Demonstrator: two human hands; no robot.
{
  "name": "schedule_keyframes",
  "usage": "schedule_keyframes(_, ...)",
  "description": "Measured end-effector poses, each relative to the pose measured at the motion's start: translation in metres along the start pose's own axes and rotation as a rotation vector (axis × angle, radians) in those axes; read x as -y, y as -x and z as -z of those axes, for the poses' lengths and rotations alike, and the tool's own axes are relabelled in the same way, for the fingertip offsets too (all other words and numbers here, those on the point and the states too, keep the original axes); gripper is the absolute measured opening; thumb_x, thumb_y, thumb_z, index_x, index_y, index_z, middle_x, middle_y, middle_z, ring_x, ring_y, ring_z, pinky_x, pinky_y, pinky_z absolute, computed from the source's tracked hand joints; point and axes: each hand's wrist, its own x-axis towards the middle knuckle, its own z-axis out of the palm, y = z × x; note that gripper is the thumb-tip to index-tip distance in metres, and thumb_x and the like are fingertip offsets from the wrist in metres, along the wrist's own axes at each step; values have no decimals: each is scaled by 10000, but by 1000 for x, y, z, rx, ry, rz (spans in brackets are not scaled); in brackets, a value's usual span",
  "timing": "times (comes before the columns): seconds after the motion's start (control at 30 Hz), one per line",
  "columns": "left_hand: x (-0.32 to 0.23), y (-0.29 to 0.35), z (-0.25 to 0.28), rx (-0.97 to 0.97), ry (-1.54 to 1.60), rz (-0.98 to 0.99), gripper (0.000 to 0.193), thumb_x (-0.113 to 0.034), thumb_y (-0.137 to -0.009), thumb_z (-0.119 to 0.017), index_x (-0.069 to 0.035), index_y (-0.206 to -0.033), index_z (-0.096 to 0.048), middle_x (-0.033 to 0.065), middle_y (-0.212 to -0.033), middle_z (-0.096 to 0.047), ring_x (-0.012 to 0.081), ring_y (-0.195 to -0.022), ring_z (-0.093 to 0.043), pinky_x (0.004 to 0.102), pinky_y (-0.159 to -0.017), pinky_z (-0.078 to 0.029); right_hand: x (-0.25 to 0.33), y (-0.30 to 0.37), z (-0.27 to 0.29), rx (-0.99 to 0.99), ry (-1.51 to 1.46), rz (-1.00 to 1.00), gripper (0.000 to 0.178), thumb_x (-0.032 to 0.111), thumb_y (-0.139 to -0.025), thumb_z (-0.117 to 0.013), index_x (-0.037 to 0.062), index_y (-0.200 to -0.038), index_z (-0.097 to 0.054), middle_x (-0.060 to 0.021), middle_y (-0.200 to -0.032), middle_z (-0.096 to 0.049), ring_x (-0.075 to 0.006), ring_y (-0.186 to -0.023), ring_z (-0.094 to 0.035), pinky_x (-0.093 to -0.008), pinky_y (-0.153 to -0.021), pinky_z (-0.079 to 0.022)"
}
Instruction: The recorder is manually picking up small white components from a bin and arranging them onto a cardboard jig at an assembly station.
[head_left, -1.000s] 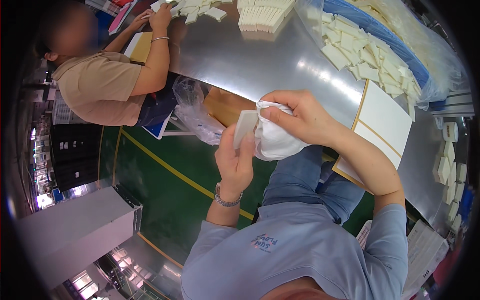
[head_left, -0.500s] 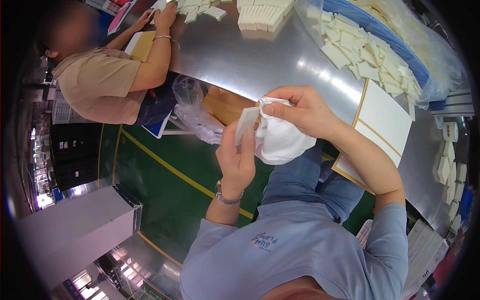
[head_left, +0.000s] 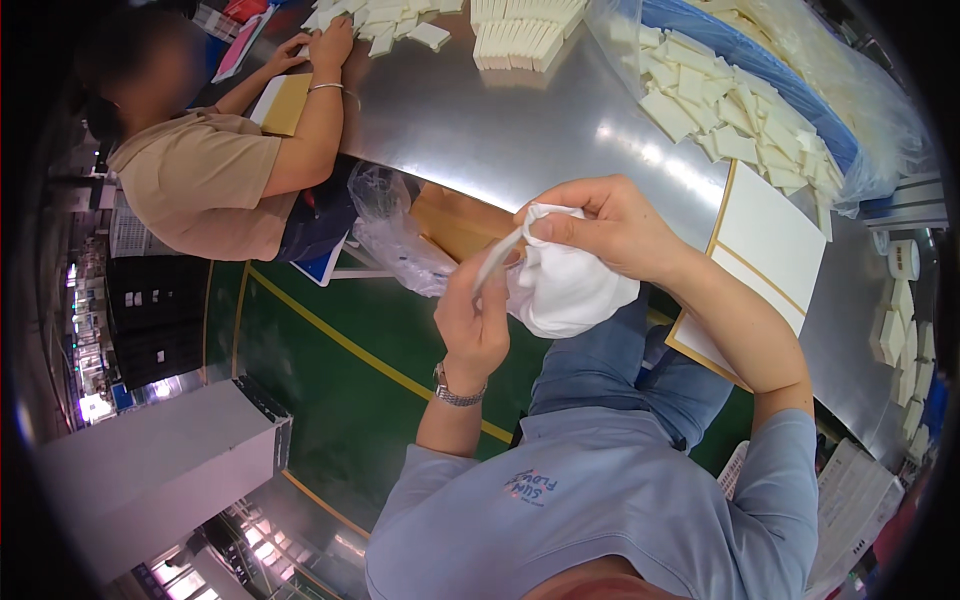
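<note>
Pinched upright between the thumb and fingers of my left hand (head_left: 474,318) is a thin, flat off-white piece (head_left: 497,256), seen nearly edge-on. My right hand (head_left: 606,226) is closed on a bunched white cloth (head_left: 572,285), with the thumb pressing a fold of it against the fingers. A fold of the cloth meets the upper end of the piece, and the rest hangs below my right hand. Both hands are held in front of the table edge, above my lap. The fingertips of my right hand behind the cloth are hidden.
Loose off-white pieces (head_left: 745,120) fill a blue-lined container at the far right of the metal table (head_left: 440,110). Stacked pieces (head_left: 520,38) stand at the back. A white board with tan edges (head_left: 765,230) lies by my right forearm. At left, a co-worker (head_left: 215,175) handles similar pieces.
The flat piece has turned from showing its broad face to nearly edge-on. My right hand and the cloth have shifted slightly down and right. The co-worker's head has turned.
</note>
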Motion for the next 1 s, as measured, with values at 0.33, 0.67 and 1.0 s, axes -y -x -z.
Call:
schedule_keyframes(0.33, 2, 0, 1, -94, 489, 298, 261, -38, -1019, -583, 46, -1265, -560, 136, -988, -708, 66, -624, -529, 211, -525, -410, -2, -8, 2, -125, 711, 226, 212, 99, -955, -667, -3, -1135, -714, -89, -997, -745, -134, -930, -671, -305, -836, -536)
schedule_keyframes(0.67, -2, -1, -3, -112, 500, 375, 286, -66, -1024, -592, 47, -1281, -536, 108, -998, -700, 32, -587, -474, 190, -504, -360, 1, -6, -20, -176, 612, 295, 200, 94, -938, -677, -7, -1108, -705, -146, -969, -744, -232, -836, -709, -338, -781, -557)
schedule_keyframes(1.0, -14, -15, 18, -94, 957, 609, 295, -74, -1012, -593, 33, -1282, -542, 129, -983, -693, 51, -547, -439, 184, -444, -314, 7, 13, 16, -405, 603, 277, 262, 176, -994, -640, -35, -1142, -686, -73, -885, -727, -152, -807, -673, -311, -748, -536)
